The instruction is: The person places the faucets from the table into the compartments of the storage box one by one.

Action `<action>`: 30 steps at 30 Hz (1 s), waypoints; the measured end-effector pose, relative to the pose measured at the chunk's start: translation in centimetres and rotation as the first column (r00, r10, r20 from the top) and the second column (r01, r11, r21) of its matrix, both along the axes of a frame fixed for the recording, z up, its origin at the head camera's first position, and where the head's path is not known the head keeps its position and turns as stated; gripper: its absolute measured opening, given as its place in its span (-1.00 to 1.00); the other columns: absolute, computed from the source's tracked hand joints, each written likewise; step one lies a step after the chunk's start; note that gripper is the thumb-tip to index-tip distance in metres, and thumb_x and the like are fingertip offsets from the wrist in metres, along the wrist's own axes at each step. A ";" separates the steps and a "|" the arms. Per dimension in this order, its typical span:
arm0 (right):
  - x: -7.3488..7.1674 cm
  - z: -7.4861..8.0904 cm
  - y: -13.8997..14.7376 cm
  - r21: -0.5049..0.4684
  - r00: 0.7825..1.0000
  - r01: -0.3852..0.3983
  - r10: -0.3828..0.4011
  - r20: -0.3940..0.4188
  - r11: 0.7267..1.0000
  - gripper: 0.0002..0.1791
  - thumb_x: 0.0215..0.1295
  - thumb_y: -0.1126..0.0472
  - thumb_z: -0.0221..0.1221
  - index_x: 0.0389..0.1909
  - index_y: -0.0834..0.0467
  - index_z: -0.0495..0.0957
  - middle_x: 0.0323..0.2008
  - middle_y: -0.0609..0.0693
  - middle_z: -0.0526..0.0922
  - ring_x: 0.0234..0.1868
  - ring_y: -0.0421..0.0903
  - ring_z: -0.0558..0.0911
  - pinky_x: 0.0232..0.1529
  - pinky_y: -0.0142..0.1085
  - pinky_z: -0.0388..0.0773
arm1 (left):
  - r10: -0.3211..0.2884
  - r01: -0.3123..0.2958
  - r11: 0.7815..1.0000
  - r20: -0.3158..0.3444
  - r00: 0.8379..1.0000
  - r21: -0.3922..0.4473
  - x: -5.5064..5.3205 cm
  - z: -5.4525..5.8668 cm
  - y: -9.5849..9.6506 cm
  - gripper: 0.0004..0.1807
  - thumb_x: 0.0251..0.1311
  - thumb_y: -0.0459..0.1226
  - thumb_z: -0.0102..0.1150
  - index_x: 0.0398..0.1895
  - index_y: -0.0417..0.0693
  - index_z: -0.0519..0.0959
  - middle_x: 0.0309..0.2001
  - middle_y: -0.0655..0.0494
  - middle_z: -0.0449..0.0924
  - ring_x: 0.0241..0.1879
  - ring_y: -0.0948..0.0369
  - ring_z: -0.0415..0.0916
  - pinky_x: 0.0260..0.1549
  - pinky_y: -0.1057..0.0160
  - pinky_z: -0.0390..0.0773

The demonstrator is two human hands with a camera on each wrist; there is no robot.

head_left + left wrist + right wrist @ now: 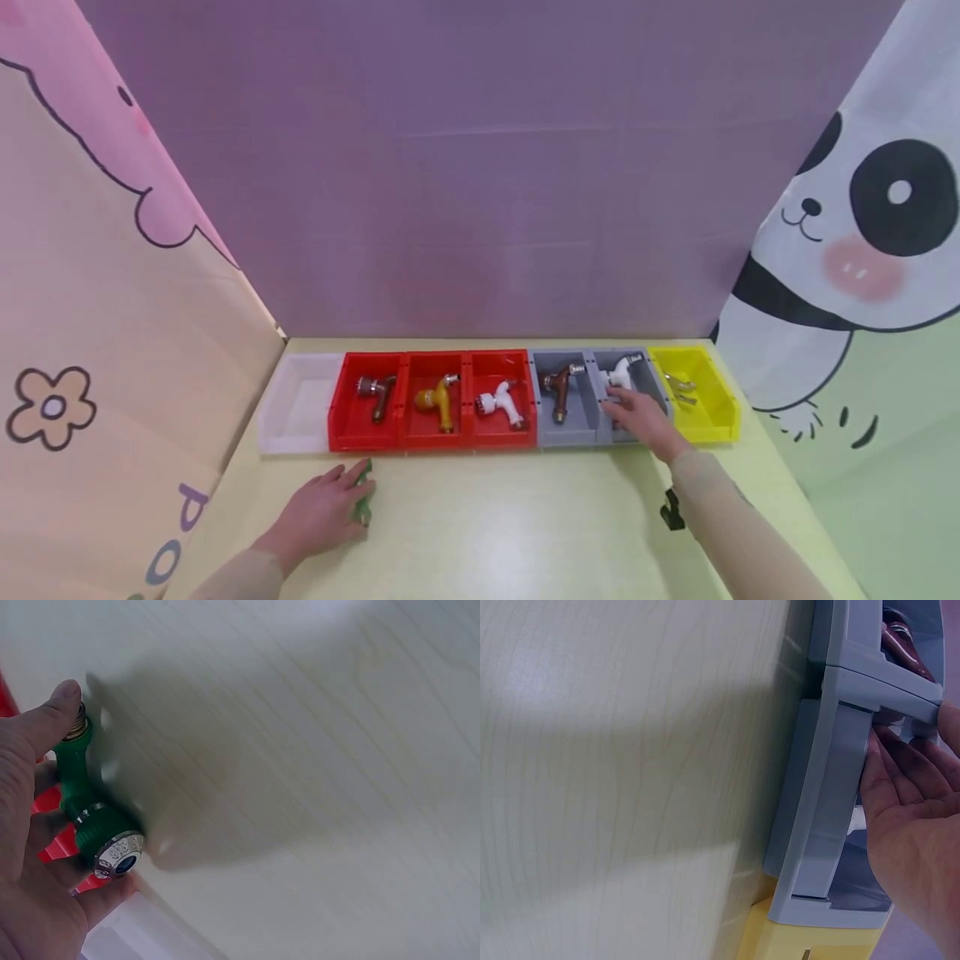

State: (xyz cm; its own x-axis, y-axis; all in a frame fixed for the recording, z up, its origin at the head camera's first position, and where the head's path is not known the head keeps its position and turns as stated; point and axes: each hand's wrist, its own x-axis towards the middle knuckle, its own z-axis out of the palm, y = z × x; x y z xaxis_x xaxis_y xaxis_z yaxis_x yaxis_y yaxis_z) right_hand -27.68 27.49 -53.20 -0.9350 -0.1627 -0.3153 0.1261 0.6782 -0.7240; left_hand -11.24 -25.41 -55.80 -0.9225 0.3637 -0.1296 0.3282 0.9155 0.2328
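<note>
My left hand point(322, 508) holds a green faucet point(97, 810) just above the table. In the left wrist view its thumb presses the threaded end, and the fingers lie behind the body and round knob. My right hand point(641, 417) reaches into the right grey bin point(656, 375), where a white faucet point(622, 372) lies partly covered by it. Its fingers point(900, 776) are slightly bent and dip behind the bin's front wall in the right wrist view. Whether they touch the faucet is hidden.
Along the back of the table point(480, 517) runs a row of bins: a white bin point(296, 446), red bins with brown point(382, 396), yellow point(442, 400) and white faucets point(501, 404), a grey one with a brown faucet point(561, 390), and a yellow bin point(720, 433). A black object point(672, 510) shows beside the right forearm.
</note>
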 end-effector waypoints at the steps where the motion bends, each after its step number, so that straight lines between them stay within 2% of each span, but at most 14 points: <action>1: 0.0 0.0 0.0 0.001 1.000 0.001 -0.001 0.002 1.000 -0.23 0.54 -0.19 0.06 0.56 0.16 0.21 0.46 0.31 0.33 0.15 0.09 0.64 0.30 0.15 0.48 | 0.002 -0.002 1.000 0.002 1.000 0.000 0.0 0.0 0.0 -0.31 0.01 0.02 0.53 0.23 -0.01 0.62 0.42 -0.19 0.40 0.25 -0.41 0.42 0.13 -0.34 0.52; 8: -0.3 -0.1 0.1 0.008 1.000 0.005 -0.006 0.022 1.000 -0.20 0.51 -0.25 0.06 0.57 0.13 0.20 0.48 0.29 0.31 0.19 0.11 0.61 0.32 0.16 0.45 | 0.050 -0.051 0.999 0.056 0.997 0.017 -0.1 -0.2 0.1 -0.30 0.03 0.09 0.51 0.25 0.02 0.63 0.46 -0.27 0.32 0.30 -0.45 0.34 0.21 -0.34 0.46; 11: -0.3 -0.1 0.1 0.005 1.000 0.004 -0.004 0.024 1.000 -0.20 0.51 -0.25 0.06 0.57 0.13 0.20 0.49 0.29 0.30 0.20 0.12 0.61 0.32 0.16 0.45 | 0.058 -0.059 0.998 0.062 0.996 0.027 -0.2 0.0 0.1 -0.32 0.03 0.08 0.51 0.22 0.02 0.65 0.43 -0.30 0.35 0.25 -0.41 0.40 0.17 -0.31 0.51; 15: -0.3 -0.1 0.1 0.001 1.000 0.005 -0.005 0.024 1.000 -0.20 0.51 -0.24 0.07 0.57 0.12 0.20 0.48 0.29 0.31 0.18 0.11 0.62 0.31 0.16 0.47 | 0.036 -0.036 0.999 0.013 0.999 0.024 -0.1 0.0 0.1 -0.40 0.05 0.00 0.50 0.18 0.00 0.67 0.37 -0.30 0.42 0.13 -0.26 0.50 0.10 -0.22 0.59; 19: -0.3 -0.1 0.1 0.002 1.000 0.004 -0.004 0.021 1.000 -0.20 0.50 -0.25 0.07 0.57 0.14 0.21 0.47 0.30 0.32 0.17 0.11 0.63 0.30 0.16 0.48 | -0.033 0.034 0.999 -0.080 0.996 0.011 0.0 0.0 -0.5 -0.41 0.02 -0.02 0.52 0.15 0.02 0.69 0.34 -0.24 0.46 0.11 -0.19 0.50 0.06 -0.17 0.62; 21: -0.3 -0.1 0.1 0.003 1.000 0.003 -0.003 0.019 1.000 -0.19 0.50 -0.25 0.07 0.57 0.14 0.21 0.47 0.30 0.33 0.17 0.11 0.62 0.30 0.16 0.48 | -0.085 0.086 0.996 -0.136 0.987 0.004 0.0 0.0 -0.9 -0.42 0.00 -0.03 0.53 0.14 0.04 0.70 0.35 -0.21 0.47 0.16 -0.21 0.47 0.07 -0.17 0.62; 24: -0.2 -0.2 0.1 0.004 1.000 0.004 -0.004 0.017 1.000 -0.20 0.50 -0.25 0.07 0.57 0.14 0.21 0.47 0.30 0.33 0.18 0.11 0.62 0.31 0.16 0.47 | -0.156 0.156 0.988 -0.217 0.964 -0.019 -0.2 0.1 -1.8 -0.43 0.00 -0.03 0.54 0.14 0.07 0.70 0.36 -0.18 0.46 0.21 -0.21 0.45 0.07 -0.15 0.63; 30: -0.2 -0.3 0.2 0.008 1.000 0.010 -0.010 0.018 1.000 -0.20 0.50 -0.25 0.06 0.57 0.13 0.21 0.47 0.30 0.32 0.17 0.10 0.62 0.32 0.16 0.46 | -0.232 0.219 0.973 -0.352 0.907 -0.076 -1.1 1.1 -3.7 -0.32 -0.07 -0.05 0.60 0.21 -0.01 0.67 0.39 -0.19 0.45 0.17 -0.18 0.46 0.03 -0.06 0.68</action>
State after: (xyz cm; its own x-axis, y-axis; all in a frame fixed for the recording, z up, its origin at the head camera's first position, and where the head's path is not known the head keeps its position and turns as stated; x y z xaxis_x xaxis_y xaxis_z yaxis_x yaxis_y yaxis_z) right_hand -27.90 27.66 -53.55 -0.9308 -0.1504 -0.3331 0.1458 0.6828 -0.7159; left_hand -12.33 -29.15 -54.73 -0.8036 0.5684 0.1763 0.5818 0.8127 0.0316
